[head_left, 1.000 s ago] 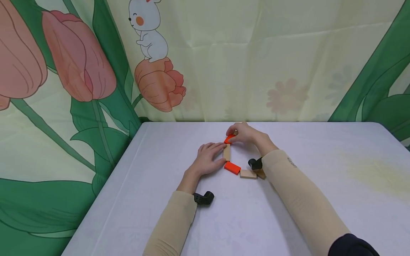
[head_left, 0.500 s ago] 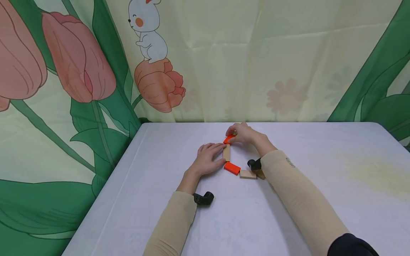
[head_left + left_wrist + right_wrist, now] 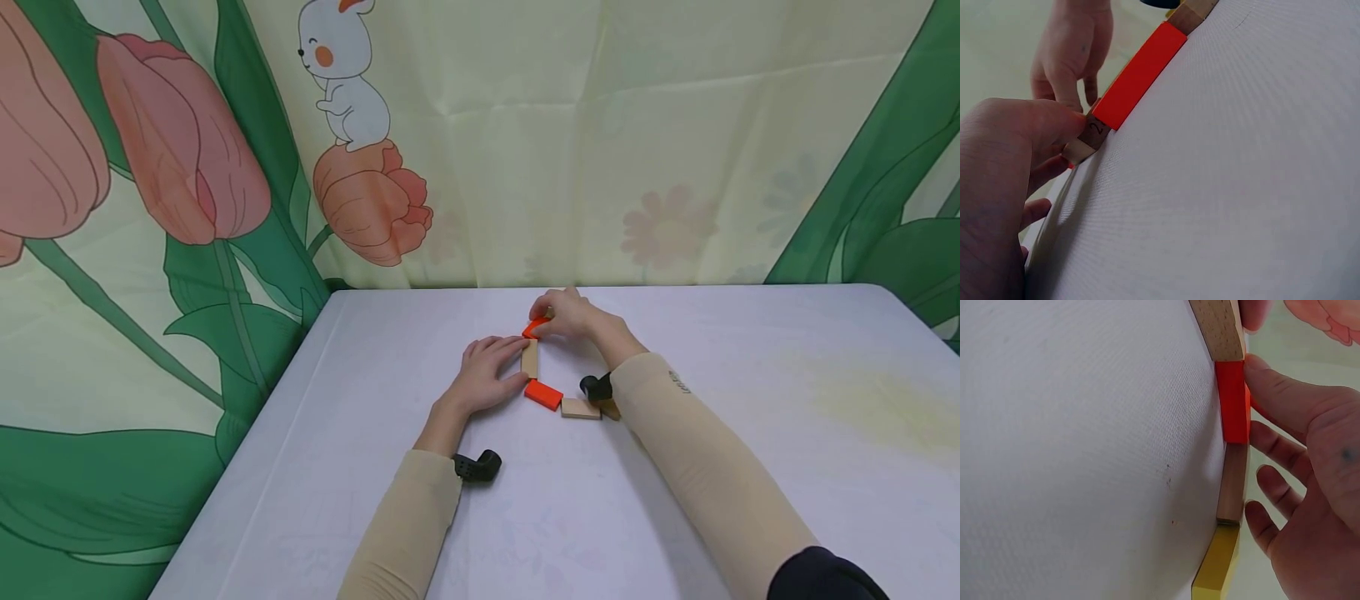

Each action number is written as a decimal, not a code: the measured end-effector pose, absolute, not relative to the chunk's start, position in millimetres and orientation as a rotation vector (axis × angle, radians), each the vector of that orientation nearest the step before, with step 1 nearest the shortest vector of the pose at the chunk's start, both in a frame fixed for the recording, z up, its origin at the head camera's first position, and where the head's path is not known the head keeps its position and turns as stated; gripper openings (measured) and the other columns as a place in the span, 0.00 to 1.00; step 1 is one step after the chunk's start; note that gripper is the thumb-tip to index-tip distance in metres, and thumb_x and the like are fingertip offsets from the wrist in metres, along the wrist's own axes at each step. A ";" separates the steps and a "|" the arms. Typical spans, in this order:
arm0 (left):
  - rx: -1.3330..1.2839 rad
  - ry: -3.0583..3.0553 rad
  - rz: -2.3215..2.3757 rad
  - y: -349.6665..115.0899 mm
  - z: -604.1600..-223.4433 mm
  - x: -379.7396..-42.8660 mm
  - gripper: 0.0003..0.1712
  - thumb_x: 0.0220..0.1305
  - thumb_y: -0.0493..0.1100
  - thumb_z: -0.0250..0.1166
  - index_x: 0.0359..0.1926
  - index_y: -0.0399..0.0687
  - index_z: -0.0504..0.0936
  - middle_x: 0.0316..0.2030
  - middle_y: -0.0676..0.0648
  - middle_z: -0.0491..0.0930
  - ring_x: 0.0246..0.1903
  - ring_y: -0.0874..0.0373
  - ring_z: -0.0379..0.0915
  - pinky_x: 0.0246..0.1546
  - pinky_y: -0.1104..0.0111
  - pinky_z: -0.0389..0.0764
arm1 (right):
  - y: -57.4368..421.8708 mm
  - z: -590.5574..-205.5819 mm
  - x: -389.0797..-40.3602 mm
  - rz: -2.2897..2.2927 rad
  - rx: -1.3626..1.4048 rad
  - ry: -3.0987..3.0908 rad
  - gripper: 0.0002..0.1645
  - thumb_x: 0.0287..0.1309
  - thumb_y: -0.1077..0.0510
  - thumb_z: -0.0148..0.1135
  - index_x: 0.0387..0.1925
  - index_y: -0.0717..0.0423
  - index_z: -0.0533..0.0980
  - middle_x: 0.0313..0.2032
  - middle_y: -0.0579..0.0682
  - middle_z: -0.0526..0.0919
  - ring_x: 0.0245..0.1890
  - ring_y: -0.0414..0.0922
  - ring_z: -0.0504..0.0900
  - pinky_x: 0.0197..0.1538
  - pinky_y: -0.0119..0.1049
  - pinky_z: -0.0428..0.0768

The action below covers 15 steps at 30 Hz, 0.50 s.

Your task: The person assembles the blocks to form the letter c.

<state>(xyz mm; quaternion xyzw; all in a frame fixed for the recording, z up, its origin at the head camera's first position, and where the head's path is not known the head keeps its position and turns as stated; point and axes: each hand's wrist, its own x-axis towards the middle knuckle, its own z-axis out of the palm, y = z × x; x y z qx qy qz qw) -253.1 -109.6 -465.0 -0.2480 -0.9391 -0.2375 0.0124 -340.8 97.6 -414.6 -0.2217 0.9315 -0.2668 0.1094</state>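
My left hand [image 3: 487,372] holds a plain wooden block [image 3: 530,359], thumb at its near end and fingertips at its far end. In the left wrist view the thumb lies against that block's dark printed mark. My right hand [image 3: 573,318] pinches a red block [image 3: 1232,403] set end to end with it, thumb on the near face and index finger mostly hidden behind. Beyond the red block, in the right wrist view, follow another wooden block [image 3: 1234,482] and a yellow block [image 3: 1217,562], under the loosely bent other fingers.
A second red block [image 3: 543,394] and a wooden block [image 3: 581,408] continue the curved row toward me. A brownish block [image 3: 611,409] is partly hidden under the right wrist camera [image 3: 596,386]. The white table [image 3: 300,500] ends at a printed curtain [image 3: 525,167].
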 end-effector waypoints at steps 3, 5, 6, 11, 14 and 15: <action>-0.771 -2.932 -0.738 -109.1 -465.1 -253.0 0.35 0.68 0.56 0.58 0.74 0.56 0.69 0.72 0.53 0.67 0.71 0.50 0.54 0.72 0.49 0.45 | 98.0 -414.3 -340.5 -0.771 -0.658 2.743 0.12 0.60 0.56 0.71 0.45 0.53 0.84 0.46 0.52 0.80 0.57 0.56 0.63 0.57 0.55 0.65; -0.768 -2.934 -0.734 -108.8 -465.0 -253.0 0.35 0.68 0.56 0.58 0.74 0.56 0.69 0.72 0.53 0.67 0.71 0.50 0.54 0.72 0.49 0.45 | 98.2 -414.2 -340.3 -0.769 -0.653 2.742 0.11 0.61 0.57 0.70 0.45 0.53 0.84 0.47 0.52 0.80 0.57 0.56 0.63 0.58 0.55 0.65; -0.769 -2.934 -0.731 -108.7 -465.0 -253.1 0.35 0.68 0.56 0.58 0.74 0.56 0.69 0.72 0.54 0.67 0.71 0.51 0.54 0.72 0.49 0.46 | 98.2 -414.1 -340.1 -0.766 -0.654 2.743 0.11 0.61 0.57 0.70 0.46 0.53 0.84 0.47 0.52 0.80 0.57 0.56 0.63 0.58 0.56 0.65; -0.769 -2.937 -0.723 -108.8 -464.5 -253.4 0.35 0.68 0.56 0.58 0.74 0.56 0.68 0.72 0.53 0.66 0.71 0.50 0.54 0.72 0.49 0.46 | 98.0 -412.4 -338.7 -0.776 -0.645 2.739 0.12 0.61 0.58 0.69 0.46 0.53 0.84 0.48 0.53 0.80 0.57 0.56 0.62 0.58 0.56 0.66; -0.765 -2.942 -0.721 -108.8 -463.8 -253.1 0.35 0.68 0.56 0.58 0.74 0.56 0.68 0.72 0.53 0.66 0.71 0.50 0.54 0.72 0.49 0.46 | 97.8 -411.9 -338.4 -0.777 -0.648 2.741 0.11 0.61 0.58 0.69 0.46 0.53 0.84 0.48 0.53 0.80 0.57 0.56 0.63 0.58 0.57 0.66; -0.764 -2.944 -0.721 -108.9 -463.5 -252.9 0.35 0.68 0.56 0.58 0.74 0.56 0.68 0.72 0.53 0.66 0.71 0.50 0.54 0.72 0.49 0.45 | 97.7 -411.9 -338.5 -0.776 -0.651 2.741 0.11 0.61 0.58 0.70 0.46 0.53 0.84 0.48 0.53 0.80 0.57 0.56 0.63 0.58 0.57 0.66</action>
